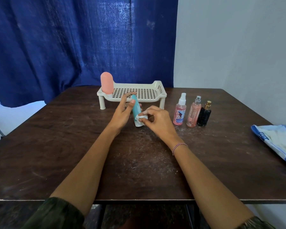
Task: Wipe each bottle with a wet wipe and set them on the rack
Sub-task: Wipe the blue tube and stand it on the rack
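Observation:
My left hand (pixel 122 113) holds a teal tube (pixel 135 108) with a white cap, cap end down, just above the dark table. My right hand (pixel 157 120) pinches a small white wet wipe (pixel 141 117) against the tube's lower part. Behind them stands a white perforated rack (pixel 139 93) on short legs. A pink rounded bottle (pixel 107 82) stands upright on the rack's left end. To the right of my hands, three bottles stand in a row on the table: a pink spray bottle (pixel 180 113), a peach spray bottle (pixel 193 114) and a black bottle (pixel 204 115) with a gold cap.
A blue and white wet wipe pack (pixel 277 141) lies at the table's right edge. The dark wooden table (pixel 73 146) ends near me at its front edge. A blue curtain (pixel 73 38) hangs behind the table, a pale wall to its right.

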`<state>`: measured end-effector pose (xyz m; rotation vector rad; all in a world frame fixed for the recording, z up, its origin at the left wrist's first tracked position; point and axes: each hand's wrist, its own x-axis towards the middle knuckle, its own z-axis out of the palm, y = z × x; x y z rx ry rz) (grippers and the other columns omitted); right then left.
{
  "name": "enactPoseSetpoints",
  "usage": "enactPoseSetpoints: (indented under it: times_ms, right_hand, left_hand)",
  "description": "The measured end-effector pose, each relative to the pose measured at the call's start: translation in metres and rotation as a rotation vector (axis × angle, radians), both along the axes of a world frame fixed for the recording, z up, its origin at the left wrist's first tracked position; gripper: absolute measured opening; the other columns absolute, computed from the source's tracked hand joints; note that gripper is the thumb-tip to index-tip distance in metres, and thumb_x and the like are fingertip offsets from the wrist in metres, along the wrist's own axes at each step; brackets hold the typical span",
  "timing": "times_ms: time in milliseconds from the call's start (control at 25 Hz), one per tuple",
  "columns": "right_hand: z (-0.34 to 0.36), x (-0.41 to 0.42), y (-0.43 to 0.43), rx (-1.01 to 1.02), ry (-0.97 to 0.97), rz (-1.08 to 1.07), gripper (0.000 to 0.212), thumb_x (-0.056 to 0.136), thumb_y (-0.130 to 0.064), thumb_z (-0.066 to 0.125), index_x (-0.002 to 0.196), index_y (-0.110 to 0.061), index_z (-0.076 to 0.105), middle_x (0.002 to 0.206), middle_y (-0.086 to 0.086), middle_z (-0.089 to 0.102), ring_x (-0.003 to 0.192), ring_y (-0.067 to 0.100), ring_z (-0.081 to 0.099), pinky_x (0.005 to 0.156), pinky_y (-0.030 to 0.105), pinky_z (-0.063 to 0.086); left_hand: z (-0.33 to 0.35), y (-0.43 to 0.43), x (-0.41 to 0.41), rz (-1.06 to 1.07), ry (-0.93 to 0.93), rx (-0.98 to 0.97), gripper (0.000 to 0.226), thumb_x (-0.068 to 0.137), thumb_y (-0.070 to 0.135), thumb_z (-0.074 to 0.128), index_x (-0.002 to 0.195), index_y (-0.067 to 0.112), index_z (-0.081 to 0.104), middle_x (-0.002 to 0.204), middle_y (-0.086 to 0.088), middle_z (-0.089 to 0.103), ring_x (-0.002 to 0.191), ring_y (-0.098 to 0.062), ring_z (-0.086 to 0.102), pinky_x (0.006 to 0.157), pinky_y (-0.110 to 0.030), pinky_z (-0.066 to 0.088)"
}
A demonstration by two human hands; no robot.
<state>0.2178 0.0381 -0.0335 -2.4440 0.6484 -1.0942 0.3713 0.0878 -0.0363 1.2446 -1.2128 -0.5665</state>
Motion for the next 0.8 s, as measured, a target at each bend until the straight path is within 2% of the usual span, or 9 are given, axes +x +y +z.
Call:
enactPoseSetpoints:
  times_ms: [120,200,320,440,600,800]
  right_hand:
    - [-0.0008,-0.0006,-0.0037,0.026,0.009,-0.018,0.023,0.077,-0.015,0.074,0.100,-0.013,0.072,0.096,0.002,0.066,0.081,0.005,0.056,0.072,0.014,0.048]
    - [-0.0019,-0.0022,-0.0070,0.064,0.007,-0.066,0.024,0.077,-0.018,0.074,0.100,-0.014,0.072,0.095,0.002,0.067,0.080,0.004,0.056,0.071,0.011,0.045]
    - [-0.0027,-0.0024,-0.0082,0.074,-0.030,-0.125,0.026,0.077,-0.019,0.074,0.102,-0.012,0.071,0.097,0.003,0.067,0.081,0.005,0.057,0.074,0.010,0.046]
    - [-0.0009,0.0001,-0.0033,0.030,-0.099,-0.067,0.026,0.078,-0.015,0.073,0.103,-0.010,0.070,0.097,0.003,0.065,0.080,0.005,0.057,0.072,0.005,0.045]
    - [-0.0001,-0.0006,0.0014,0.017,-0.094,0.056,0.025,0.078,-0.013,0.073,0.102,-0.012,0.071,0.100,0.002,0.064,0.092,0.003,0.058,0.080,0.011,0.048]
    - [0.0019,-0.0047,-0.0048,0.031,-0.077,-0.014,0.026,0.077,-0.015,0.074,0.103,-0.011,0.071,0.097,0.003,0.065,0.082,0.006,0.058,0.075,0.019,0.053]
  left_hand:
    - [-0.0018,-0.0002,0.0002,-0.050,0.090,-0.001,0.028,0.102,0.034,0.031,0.130,0.034,0.038,0.122,-0.013,0.057,0.104,-0.022,0.066,0.090,-0.038,0.054]
    - [-0.0020,-0.0003,-0.0013,-0.080,0.157,-0.003,0.026,0.103,0.033,0.027,0.127,0.033,0.039,0.122,-0.019,0.056,0.104,-0.026,0.065,0.090,-0.043,0.054]
    - [-0.0015,-0.0003,-0.0043,-0.119,0.220,-0.024,0.025,0.104,0.029,0.025,0.125,0.031,0.039,0.122,-0.017,0.054,0.103,-0.024,0.065,0.090,-0.047,0.053]
    - [-0.0003,-0.0004,-0.0049,-0.144,0.267,-0.066,0.026,0.105,0.026,0.024,0.124,0.028,0.040,0.125,-0.012,0.047,0.103,-0.018,0.062,0.090,-0.046,0.052]
    - [-0.0003,0.0000,-0.0047,-0.155,0.278,-0.087,0.025,0.104,0.027,0.023,0.121,0.031,0.042,0.124,-0.006,0.047,0.096,-0.013,0.066,0.084,-0.037,0.056]
    - [0.0001,-0.0010,-0.0025,-0.164,0.325,-0.072,0.026,0.103,0.031,0.027,0.126,0.029,0.038,0.119,-0.013,0.051,0.099,-0.023,0.067,0.081,-0.039,0.057]
